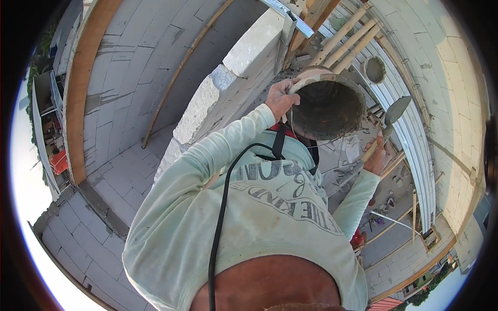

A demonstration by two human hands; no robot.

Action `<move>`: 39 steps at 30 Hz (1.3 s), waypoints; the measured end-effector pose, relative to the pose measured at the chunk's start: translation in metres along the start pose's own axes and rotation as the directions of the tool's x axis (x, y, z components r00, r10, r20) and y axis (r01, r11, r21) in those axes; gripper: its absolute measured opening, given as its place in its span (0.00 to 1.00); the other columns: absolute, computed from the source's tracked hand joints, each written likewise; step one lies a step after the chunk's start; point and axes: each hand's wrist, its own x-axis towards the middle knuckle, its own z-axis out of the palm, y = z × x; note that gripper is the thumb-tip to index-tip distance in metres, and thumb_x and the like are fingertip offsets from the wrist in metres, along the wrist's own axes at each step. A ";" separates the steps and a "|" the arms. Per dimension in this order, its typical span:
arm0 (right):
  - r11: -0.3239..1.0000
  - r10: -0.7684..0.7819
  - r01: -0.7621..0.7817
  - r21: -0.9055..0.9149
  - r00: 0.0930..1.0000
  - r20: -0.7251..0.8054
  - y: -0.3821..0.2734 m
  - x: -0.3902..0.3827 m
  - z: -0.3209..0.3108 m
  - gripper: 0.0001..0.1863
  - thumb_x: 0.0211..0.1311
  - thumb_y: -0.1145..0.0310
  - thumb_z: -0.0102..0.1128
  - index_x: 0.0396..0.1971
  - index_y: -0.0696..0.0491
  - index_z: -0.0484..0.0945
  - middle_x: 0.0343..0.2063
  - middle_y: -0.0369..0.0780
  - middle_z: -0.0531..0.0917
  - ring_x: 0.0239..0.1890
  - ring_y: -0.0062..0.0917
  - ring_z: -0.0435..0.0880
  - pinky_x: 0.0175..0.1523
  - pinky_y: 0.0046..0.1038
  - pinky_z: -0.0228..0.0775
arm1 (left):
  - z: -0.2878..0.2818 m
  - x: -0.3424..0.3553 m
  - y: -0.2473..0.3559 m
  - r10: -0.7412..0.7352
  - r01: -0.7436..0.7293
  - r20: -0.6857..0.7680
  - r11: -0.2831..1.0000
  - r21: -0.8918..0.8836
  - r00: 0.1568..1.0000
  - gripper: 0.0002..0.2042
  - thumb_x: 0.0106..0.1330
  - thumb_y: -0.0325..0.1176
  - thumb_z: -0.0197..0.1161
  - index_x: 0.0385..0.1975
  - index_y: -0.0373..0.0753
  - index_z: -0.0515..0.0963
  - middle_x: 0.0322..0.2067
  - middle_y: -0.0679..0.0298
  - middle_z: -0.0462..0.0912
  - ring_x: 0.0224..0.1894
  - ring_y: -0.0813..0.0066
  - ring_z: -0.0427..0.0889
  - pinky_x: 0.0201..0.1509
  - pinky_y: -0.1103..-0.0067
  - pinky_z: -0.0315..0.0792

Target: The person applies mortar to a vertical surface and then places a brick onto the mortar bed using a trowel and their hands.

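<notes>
My left hand [281,98] is closed on the rim of a mortar-stained bucket [332,111], which is tilted so its dark, dirty inside faces me. To the right, my right hand [375,155] grips the wooden handle of a trowel [397,109]. The trowel's grey, mortar-coated blade points up and away, apart from the bucket. Just left of the bucket runs a partly built wall of pale blocks [223,85], its top course uneven.
Wooden poles [345,44] and long metal sheets [415,160] lie beyond the bucket. A second round container [373,69] stands among them. Far below, tools and debris lie on the floor. A tall block wall [129,57] with a slanting wooden pole [179,72] rises at left.
</notes>
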 end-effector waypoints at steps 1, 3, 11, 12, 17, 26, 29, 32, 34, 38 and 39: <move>0.999 0.037 -0.036 0.014 0.999 -0.028 0.006 0.001 0.001 0.11 0.62 0.61 0.60 0.33 0.53 0.74 0.20 0.35 0.74 0.17 0.19 0.72 0.21 0.20 0.63 | 0.000 -0.001 0.003 -0.001 0.001 -0.001 1.000 0.013 1.000 0.08 0.44 0.22 0.59 0.27 0.31 0.75 0.51 0.64 0.79 0.29 0.82 0.69 0.29 0.82 0.64; 0.987 0.102 -0.096 0.130 0.994 -0.040 0.021 0.009 -0.001 0.10 0.63 0.61 0.60 0.32 0.52 0.74 0.20 0.35 0.74 0.18 0.19 0.72 0.21 0.21 0.64 | -0.001 -0.003 0.007 0.019 -0.025 0.054 0.994 0.103 0.998 0.14 0.45 0.24 0.60 0.34 0.28 0.76 0.49 0.58 0.80 0.39 0.74 0.75 0.43 0.80 0.69; 0.918 0.197 -0.195 0.345 0.980 0.028 0.060 0.048 -0.014 0.09 0.64 0.61 0.58 0.32 0.50 0.72 0.21 0.34 0.74 0.21 0.20 0.73 0.24 0.23 0.65 | -0.028 0.011 -0.021 0.308 -0.295 0.007 0.902 0.316 0.951 0.12 0.46 0.32 0.59 0.26 0.30 0.71 0.54 0.48 0.76 0.47 0.54 0.78 0.52 0.72 0.69; 0.895 0.216 -0.227 0.384 0.974 0.071 0.062 0.050 -0.013 0.09 0.64 0.61 0.57 0.33 0.51 0.72 0.22 0.34 0.73 0.21 0.20 0.72 0.25 0.23 0.65 | -0.033 0.010 -0.022 0.262 -0.244 -0.018 0.919 0.309 0.965 0.10 0.46 0.28 0.59 0.27 0.29 0.72 0.55 0.50 0.76 0.44 0.64 0.76 0.48 0.76 0.69; 0.846 0.227 -0.301 0.440 0.950 0.214 0.067 0.058 0.005 0.08 0.64 0.62 0.54 0.34 0.51 0.70 0.23 0.33 0.73 0.23 0.21 0.72 0.27 0.25 0.67 | -0.051 0.006 -0.036 0.216 -0.174 -0.111 0.937 0.304 0.970 0.10 0.46 0.24 0.59 0.29 0.28 0.74 0.54 0.53 0.77 0.38 0.75 0.74 0.42 0.79 0.69; 0.553 0.086 -0.433 0.712 0.879 0.469 0.085 0.071 0.044 0.09 0.65 0.64 0.54 0.39 0.52 0.71 0.35 0.37 0.75 0.37 0.24 0.76 0.43 0.31 0.72 | -0.082 0.000 -0.035 0.094 0.000 -0.209 0.911 0.413 0.973 0.10 0.44 0.26 0.60 0.27 0.29 0.73 0.52 0.55 0.79 0.32 0.74 0.75 0.37 0.78 0.71; 0.499 -0.016 -0.551 0.669 0.766 0.642 0.092 0.076 0.065 0.12 0.66 0.62 0.55 0.43 0.53 0.71 0.40 0.37 0.75 0.45 0.25 0.75 0.52 0.34 0.69 | -0.089 -0.003 -0.027 0.130 -0.012 -0.213 0.877 0.480 0.968 0.23 0.45 0.35 0.59 0.44 0.34 0.78 0.23 0.52 0.78 0.29 0.55 0.79 0.39 0.68 0.71; 0.543 -0.045 -0.552 0.633 0.733 0.678 0.087 0.070 0.100 0.14 0.66 0.62 0.56 0.46 0.54 0.71 0.42 0.37 0.75 0.48 0.27 0.74 0.56 0.37 0.66 | -0.090 -0.011 -0.014 0.090 0.053 -0.248 0.856 0.515 0.965 0.25 0.45 0.35 0.58 0.47 0.33 0.77 0.26 0.50 0.80 0.30 0.54 0.79 0.40 0.68 0.72; 0.519 -0.056 -0.569 0.638 0.722 0.690 0.095 0.080 0.113 0.15 0.65 0.63 0.57 0.46 0.54 0.71 0.44 0.38 0.75 0.49 0.28 0.74 0.58 0.39 0.66 | -0.088 -0.011 -0.015 0.096 0.068 -0.258 0.825 0.561 0.961 0.25 0.45 0.35 0.59 0.47 0.33 0.77 0.27 0.49 0.80 0.31 0.53 0.80 0.40 0.68 0.72; 0.499 -0.010 -0.645 0.579 0.664 0.748 0.105 0.096 0.127 0.16 0.62 0.66 0.60 0.48 0.54 0.72 0.47 0.39 0.75 0.53 0.30 0.73 0.61 0.41 0.63 | -0.090 -0.013 -0.019 0.227 -0.004 -0.231 0.722 0.692 0.946 0.25 0.45 0.34 0.59 0.46 0.32 0.77 0.30 0.47 0.81 0.34 0.49 0.80 0.42 0.66 0.73; 0.507 -0.025 -0.652 0.564 0.643 0.766 0.105 0.097 0.131 0.16 0.62 0.67 0.60 0.48 0.54 0.72 0.48 0.39 0.75 0.54 0.31 0.73 0.63 0.42 0.62 | -0.091 -0.015 -0.016 0.219 0.005 -0.227 0.709 0.705 0.949 0.25 0.45 0.35 0.60 0.46 0.31 0.77 0.31 0.46 0.81 0.35 0.49 0.81 0.42 0.65 0.73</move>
